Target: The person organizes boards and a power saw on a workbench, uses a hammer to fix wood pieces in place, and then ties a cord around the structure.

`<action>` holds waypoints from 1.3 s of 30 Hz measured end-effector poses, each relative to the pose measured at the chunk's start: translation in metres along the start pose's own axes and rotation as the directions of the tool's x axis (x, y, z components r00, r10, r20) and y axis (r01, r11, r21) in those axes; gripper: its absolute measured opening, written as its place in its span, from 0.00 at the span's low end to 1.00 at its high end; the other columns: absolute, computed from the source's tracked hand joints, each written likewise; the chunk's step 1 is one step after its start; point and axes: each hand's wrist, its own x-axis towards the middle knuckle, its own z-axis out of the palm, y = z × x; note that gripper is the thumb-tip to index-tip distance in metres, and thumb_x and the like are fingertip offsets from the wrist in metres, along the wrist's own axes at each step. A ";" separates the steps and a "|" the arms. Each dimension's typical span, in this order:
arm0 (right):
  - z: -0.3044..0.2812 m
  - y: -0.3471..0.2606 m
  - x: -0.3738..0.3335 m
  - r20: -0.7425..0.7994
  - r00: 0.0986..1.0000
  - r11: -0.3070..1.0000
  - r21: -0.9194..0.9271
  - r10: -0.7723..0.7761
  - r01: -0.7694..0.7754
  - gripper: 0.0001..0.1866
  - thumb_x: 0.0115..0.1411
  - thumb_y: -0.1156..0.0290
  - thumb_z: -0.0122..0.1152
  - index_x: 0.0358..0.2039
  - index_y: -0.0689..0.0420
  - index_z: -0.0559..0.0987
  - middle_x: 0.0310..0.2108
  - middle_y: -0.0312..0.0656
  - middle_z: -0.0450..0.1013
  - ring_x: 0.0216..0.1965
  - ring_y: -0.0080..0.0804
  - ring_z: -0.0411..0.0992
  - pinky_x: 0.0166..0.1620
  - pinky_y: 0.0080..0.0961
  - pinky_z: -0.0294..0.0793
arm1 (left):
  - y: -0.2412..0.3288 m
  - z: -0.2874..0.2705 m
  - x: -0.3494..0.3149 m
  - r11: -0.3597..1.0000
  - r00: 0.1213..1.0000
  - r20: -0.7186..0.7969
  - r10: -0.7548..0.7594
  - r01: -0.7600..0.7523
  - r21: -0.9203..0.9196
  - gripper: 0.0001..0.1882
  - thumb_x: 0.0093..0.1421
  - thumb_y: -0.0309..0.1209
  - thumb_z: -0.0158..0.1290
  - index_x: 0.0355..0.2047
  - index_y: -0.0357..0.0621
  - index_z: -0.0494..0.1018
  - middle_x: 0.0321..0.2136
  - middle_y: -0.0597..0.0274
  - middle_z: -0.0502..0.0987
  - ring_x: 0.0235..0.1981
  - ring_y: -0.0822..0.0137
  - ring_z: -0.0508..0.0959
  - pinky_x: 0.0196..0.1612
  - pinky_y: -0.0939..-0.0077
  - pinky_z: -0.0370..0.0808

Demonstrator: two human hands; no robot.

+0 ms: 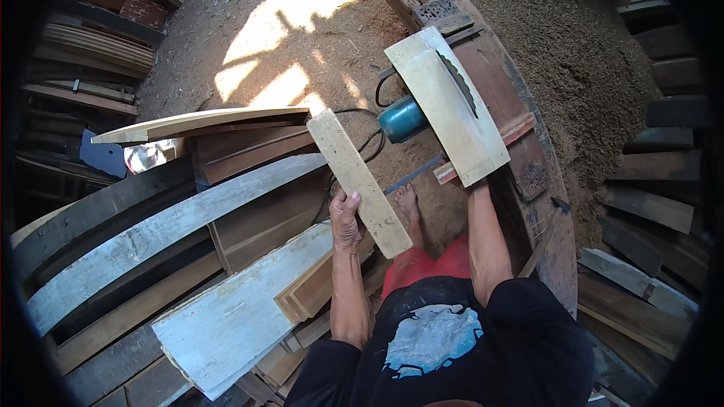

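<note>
Your left hand (345, 215) was clasped round a plank (360, 185); your right hand (478, 191), mostly hidden under the board (445, 132), had a grip I couldn't tell. A blade (458, 84) showed through that board, over the bench (494, 75); a motor (402, 119) and stacked wood (177, 211) stood leftward.

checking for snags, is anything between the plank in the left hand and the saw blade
Yes: seen from above, the teal motor and the left side of the wide pale board lie between plank and saw blade; heights can't be judged.
</note>
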 end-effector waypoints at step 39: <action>0.004 -0.004 0.003 -0.029 0.999 1.000 0.007 -0.024 0.025 0.16 0.61 0.68 0.52 0.48 0.60 0.76 0.39 0.48 0.78 0.39 0.39 0.78 0.44 0.39 0.77 | -0.001 -0.008 0.005 1.000 1.000 -0.007 -0.013 0.013 0.025 0.28 0.55 0.37 0.62 0.52 0.34 0.69 0.42 0.57 0.78 0.41 0.65 0.80 0.47 0.69 0.78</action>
